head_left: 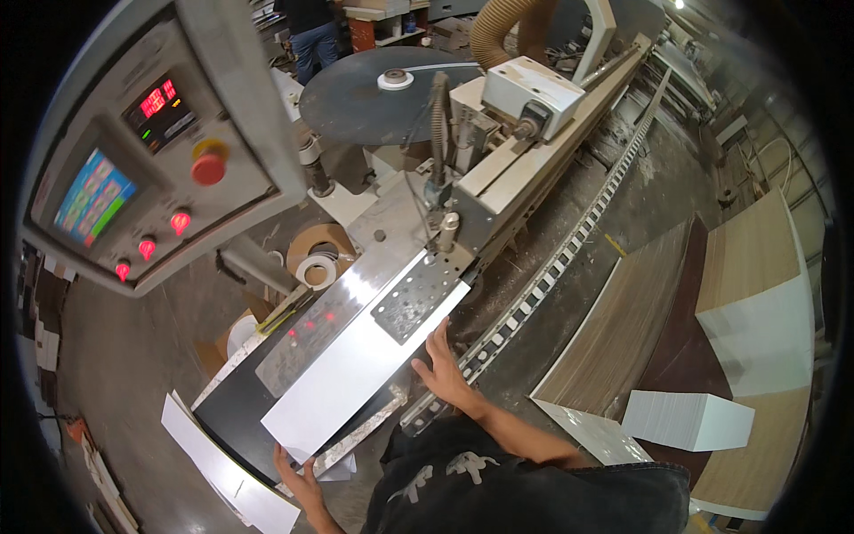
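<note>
A long white panel (356,356) lies flat on the infeed table of an edge-banding machine (525,133), its far end beside a perforated metal plate (414,303). Against the panel's right long edge rests my right hand (442,369), fingers stretched out and spread. My left hand (302,485) is at the panel's near end, with thumb and fingers apart and fingertips at the near edge. Neither hand wraps round anything. A dark strip of table (236,423) shows to the left of the panel.
A control box (160,151) with screen and lit buttons stands at upper left. Behind the table is a large dark disc (374,98). Rolls of banding (316,267) sit left. A roller track (551,267) and stacked boards (623,311) lie right. A person (311,36) stands far off.
</note>
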`<state>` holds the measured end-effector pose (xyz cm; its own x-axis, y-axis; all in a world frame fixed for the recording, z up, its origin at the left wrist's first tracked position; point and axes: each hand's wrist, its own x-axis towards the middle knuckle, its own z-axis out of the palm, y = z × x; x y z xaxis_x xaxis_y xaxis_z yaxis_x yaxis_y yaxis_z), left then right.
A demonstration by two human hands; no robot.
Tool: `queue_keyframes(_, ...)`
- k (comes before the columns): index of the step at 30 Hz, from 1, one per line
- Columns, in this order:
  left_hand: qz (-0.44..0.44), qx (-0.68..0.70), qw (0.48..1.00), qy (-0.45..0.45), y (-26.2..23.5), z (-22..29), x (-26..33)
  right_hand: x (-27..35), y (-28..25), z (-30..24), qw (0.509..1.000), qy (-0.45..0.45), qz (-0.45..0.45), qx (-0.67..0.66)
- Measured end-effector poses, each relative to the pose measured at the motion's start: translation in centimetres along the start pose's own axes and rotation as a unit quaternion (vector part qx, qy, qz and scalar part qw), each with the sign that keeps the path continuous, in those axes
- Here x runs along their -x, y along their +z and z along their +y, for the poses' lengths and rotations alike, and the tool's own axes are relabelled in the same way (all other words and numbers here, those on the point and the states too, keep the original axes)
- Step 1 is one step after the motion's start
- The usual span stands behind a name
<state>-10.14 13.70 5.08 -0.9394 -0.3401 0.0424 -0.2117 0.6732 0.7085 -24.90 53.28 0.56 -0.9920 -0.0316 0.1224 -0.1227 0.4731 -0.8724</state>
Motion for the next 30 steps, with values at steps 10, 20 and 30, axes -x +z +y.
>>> queue_keyframes(10,0.047,-0.117,0.977,0.174,6.6,2.9,-2.5,-5.5,-7.5,5.4,1.000,0.017,-0.018,0.017)
queue_keyframes(20,0.054,-0.191,0.937,0.286,15.5,8.8,-6.8,-2.0,-18.8,0.7,0.993,0.057,0.094,0.041)
queue_keyframes(30,-0.041,-0.225,0.941,0.251,24.2,16.5,-7.0,30.3,-15.3,-3.9,0.927,0.302,0.221,-0.029)
